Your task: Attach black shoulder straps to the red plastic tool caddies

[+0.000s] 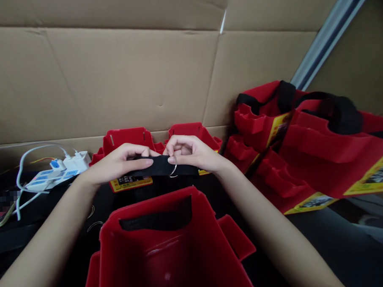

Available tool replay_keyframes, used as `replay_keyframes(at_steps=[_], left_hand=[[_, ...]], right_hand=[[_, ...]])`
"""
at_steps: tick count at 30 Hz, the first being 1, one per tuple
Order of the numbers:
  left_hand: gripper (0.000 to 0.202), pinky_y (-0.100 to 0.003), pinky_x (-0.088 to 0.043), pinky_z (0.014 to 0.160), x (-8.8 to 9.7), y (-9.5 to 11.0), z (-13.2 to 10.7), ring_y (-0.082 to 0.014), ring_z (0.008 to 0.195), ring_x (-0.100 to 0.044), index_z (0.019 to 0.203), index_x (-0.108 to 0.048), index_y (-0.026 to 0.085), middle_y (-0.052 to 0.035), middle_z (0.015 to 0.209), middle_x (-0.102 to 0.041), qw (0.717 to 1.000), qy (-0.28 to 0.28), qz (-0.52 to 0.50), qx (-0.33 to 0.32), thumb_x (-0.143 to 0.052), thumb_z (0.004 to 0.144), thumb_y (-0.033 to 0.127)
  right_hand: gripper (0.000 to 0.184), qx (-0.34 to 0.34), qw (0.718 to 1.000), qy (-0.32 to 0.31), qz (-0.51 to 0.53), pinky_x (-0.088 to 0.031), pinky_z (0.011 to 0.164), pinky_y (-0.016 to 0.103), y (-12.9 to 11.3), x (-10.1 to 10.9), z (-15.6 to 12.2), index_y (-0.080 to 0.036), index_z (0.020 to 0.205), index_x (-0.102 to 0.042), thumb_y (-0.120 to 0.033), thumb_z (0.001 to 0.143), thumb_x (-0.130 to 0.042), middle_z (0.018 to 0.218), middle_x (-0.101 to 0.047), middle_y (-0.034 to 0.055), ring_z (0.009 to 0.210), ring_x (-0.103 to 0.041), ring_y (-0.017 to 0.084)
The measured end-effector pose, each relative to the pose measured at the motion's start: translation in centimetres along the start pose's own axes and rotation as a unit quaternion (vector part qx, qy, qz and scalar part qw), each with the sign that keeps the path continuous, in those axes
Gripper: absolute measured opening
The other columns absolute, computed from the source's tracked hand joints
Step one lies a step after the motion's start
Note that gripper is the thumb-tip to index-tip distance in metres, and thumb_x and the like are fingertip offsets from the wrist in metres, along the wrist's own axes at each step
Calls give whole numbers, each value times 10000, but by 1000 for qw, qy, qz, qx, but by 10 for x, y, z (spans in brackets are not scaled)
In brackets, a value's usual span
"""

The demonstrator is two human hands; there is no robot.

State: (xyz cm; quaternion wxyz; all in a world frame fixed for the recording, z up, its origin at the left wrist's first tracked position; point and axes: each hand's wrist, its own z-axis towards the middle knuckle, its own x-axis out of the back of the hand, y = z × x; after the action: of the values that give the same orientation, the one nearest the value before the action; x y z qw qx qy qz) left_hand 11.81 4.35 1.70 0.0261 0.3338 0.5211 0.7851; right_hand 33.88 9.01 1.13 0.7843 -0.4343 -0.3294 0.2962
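Red bin [205, 244] cut off below, black strap [161, 167] partly hidden

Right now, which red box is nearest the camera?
The red box at the bottom centre, in the foreground. The other red boxes are farther off: two beyond the left hand and right hand, the rest at right.

Strap [160, 165] looks matt cloth, ring [175, 171] shiny metal, red bin [211, 240] smooth plastic.
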Motion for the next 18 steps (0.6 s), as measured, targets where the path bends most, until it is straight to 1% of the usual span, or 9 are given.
replay_keyframes(at_steps=[1, 3, 5, 7, 9, 11, 14, 16, 18], left_hand=[[253, -215, -413, 654, 5, -3, -1, -109, 732, -544, 642, -496, 158, -3, 852, -628, 1000, -10, -18, 19, -584, 833, 298], [280, -206, -378, 576, 16, -9, -5, -91, 624, -491, 612, -475, 158, 22, 707, -574, 998, -1, -21, 51, -598, 812, 309], [281, -208, -363, 552, 30, -15, -9, -90, 589, -467, 608, -485, 160, 36, 632, -522, 996, 25, 30, 75, -598, 801, 330], [270, -218, -382, 567, 41, -18, -13, -103, 607, -488, 630, -529, 162, 29, 644, -539, 988, 29, 117, 98, -580, 807, 360], [258, -234, -417, 604, 46, -16, -17, -122, 652, -528, 682, -581, 167, 13, 694, -585, 975, 1, 191, 118, -560, 820, 385], [210, -250, -457, 688, 40, -10, -18, -145, 767, -577, 811, -622, 187, -2, 829, -640, 968, -18, 220, 117, -562, 825, 387], [284, -281, -462, 866, 17, 1, -11, -174, 1027, -577, 1073, -588, 238, -23, 1118, -625, 988, 11, 148, 49, -582, 819, 364], [291, -290, -471, 861, -1, 7, -4, -180, 1026, -585, 1071, -588, 236, -30, 1104, -629, 995, 11, 95, 10, -581, 817, 378], [253, -275, -486, 752, -14, 9, 4, -168, 876, -607, 957, -614, 211, -20, 946, -648, 995, -8, 94, 6, -588, 806, 412]], right_hand=[[169, 7, 1000, 0, 3, -441, 640, 195, -1, 1, -1, -150, 778, -523, -176, 754, -688, 782, -538, -24, 687, -539, 57], [172, 25, 1000, 14, 10, -437, 650, 198, -2, 4, -1, -151, 766, -516, -176, 755, -686, 792, -542, -16, 716, -541, 64], [187, 36, 999, 36, 16, -427, 642, 196, -2, 9, -1, -154, 755, -509, -192, 750, -692, 784, -542, -13, 727, -533, 69], [199, 33, 998, 51, 17, -418, 635, 195, 0, 14, -1, -154, 753, -507, -207, 743, -699, 771, -543, -14, 723, -527, 71], [207, 29, 998, 54, 16, -413, 632, 194, 2, 17, 0, -153, 756, -510, -211, 734, -707, 752, -540, -20, 712, -523, 69], [202, 26, 998, 48, 13, -410, 627, 191, 4, 17, 1, -150, 760, -517, -202, 731, -710, 741, -539, -25, 700, -521, 64], [171, 17, 999, 28, 8, -415, 622, 189, 6, 10, 2, -145, 772, -533, -187, 743, -696, 748, -546, -25, 694, -527, 59], [164, 10, 1000, 17, 7, -422, 622, 191, 7, 6, 3, -147, 777, -536, -187, 748, -692, 752, -550, -24, 694, -534, 59], [175, 0, 1000, 9, 2, -430, 628, 194, 6, 3, 3, -150, 774, -534, -196, 741, -700, 753, -553, -23, 704, -543, 63]])
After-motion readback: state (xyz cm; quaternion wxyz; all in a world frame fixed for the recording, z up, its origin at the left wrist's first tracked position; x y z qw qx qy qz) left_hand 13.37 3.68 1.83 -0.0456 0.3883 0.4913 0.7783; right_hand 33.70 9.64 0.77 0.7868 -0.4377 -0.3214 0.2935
